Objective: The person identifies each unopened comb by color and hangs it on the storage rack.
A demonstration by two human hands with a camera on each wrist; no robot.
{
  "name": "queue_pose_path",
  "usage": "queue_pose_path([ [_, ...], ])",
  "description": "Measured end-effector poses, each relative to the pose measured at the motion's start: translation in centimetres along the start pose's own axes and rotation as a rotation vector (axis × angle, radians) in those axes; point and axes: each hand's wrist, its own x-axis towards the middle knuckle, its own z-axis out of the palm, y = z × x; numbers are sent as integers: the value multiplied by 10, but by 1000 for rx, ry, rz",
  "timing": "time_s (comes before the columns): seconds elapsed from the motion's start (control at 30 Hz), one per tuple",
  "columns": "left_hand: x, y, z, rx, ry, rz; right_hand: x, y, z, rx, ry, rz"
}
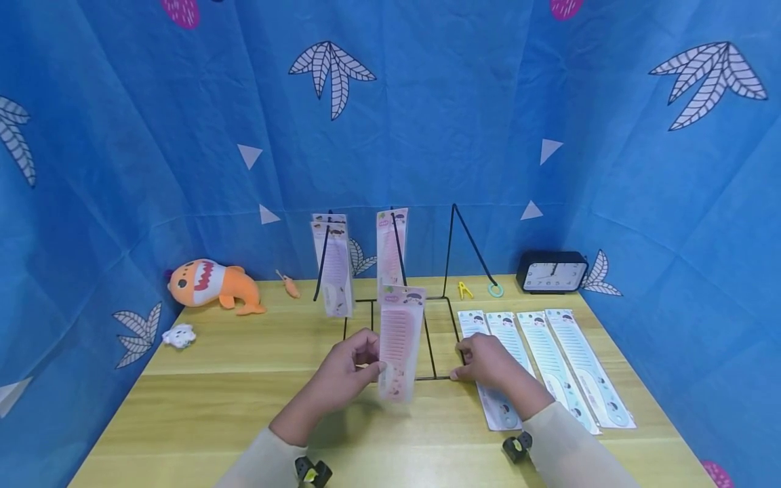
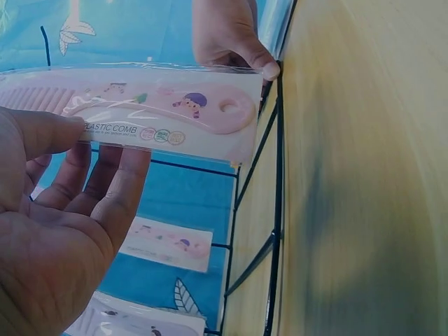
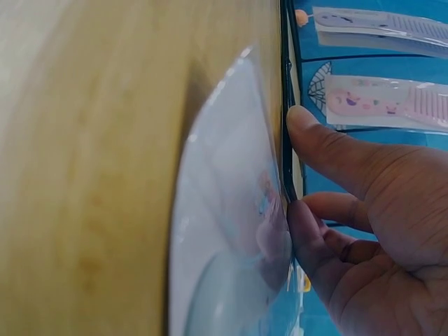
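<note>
A pink comb in clear packaging point(image 1: 401, 339) stands upright in my left hand point(image 1: 343, 369), pinched near its lower left edge between thumb and fingers. In the left wrist view its printed card point(image 2: 203, 105) reads "PLASTIC COMB". My right hand point(image 1: 491, 366) grips the front right corner of a black wire rack point(image 1: 434, 378); the right wrist view has its thumb and fingertips on the wire point(image 3: 285, 91). Packaged purple combs point(image 1: 334, 264) hang from the rack's left hook, and another pink comb point(image 1: 388, 247) from its middle hook. The right hook point(image 1: 473, 242) carries no comb.
Several packaged light-blue combs point(image 1: 539, 339) lie in a row at the right, one partly under my right forearm. A black clock point(image 1: 552, 272), a teal ring point(image 1: 490, 291) and a yellow clip point(image 1: 464, 289) sit behind. An orange shark toy point(image 1: 210, 283) and small white toy point(image 1: 179, 335) are left.
</note>
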Motion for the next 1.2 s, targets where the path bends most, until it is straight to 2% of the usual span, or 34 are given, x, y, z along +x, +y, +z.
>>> queue_pose_path([
  [0.57,4,0,5,0,26,-43,0,0,0,-1,-4,7],
  [0.83,9,1,10,61,110,-93,-1,-2,-1,-3,-12,10],
  [1.03,16,-3,13,48,183,-88,-1,-2,-1,8,-9,1],
  [1.2,26,-3,13,9,264,-121,-1,-1,0,12,-3,7],
])
